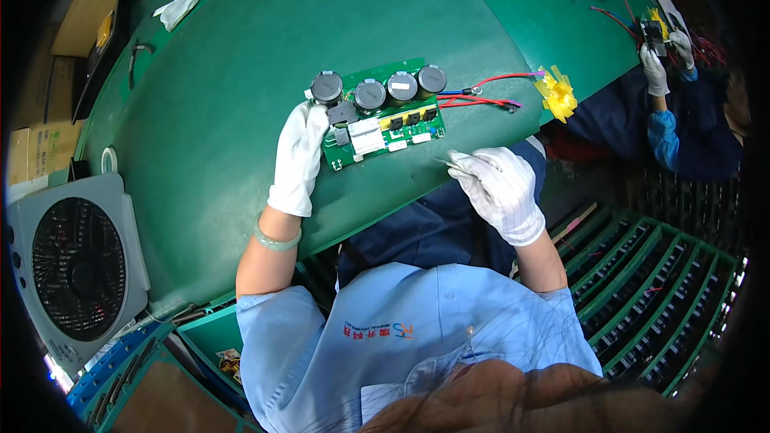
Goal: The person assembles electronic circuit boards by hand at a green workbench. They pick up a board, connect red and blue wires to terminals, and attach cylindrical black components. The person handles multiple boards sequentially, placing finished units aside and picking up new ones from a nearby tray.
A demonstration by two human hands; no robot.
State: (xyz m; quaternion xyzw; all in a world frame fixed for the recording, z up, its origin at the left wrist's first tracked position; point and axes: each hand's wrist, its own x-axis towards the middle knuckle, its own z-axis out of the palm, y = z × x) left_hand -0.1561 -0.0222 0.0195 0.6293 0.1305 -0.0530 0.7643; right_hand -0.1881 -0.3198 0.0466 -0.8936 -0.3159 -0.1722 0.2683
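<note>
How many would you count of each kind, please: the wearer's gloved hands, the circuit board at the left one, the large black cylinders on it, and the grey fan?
Left hand and right hand, gloved: 2
Circuit board: 1
Large black cylinders: 4
Grey fan: 1
Total: 8

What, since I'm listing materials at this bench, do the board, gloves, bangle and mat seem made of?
Board: probably resin laminate; flat and stiff-looking, with a slightly glossy green coat.
Gloves: likely knit cotton or a blend; matte white, softly creased.
Bangle: perhaps jade, though glass or plastic is possible; pale green, polished.
Mat: likely rubber or vinyl; smooth green, dull sheen.
</note>
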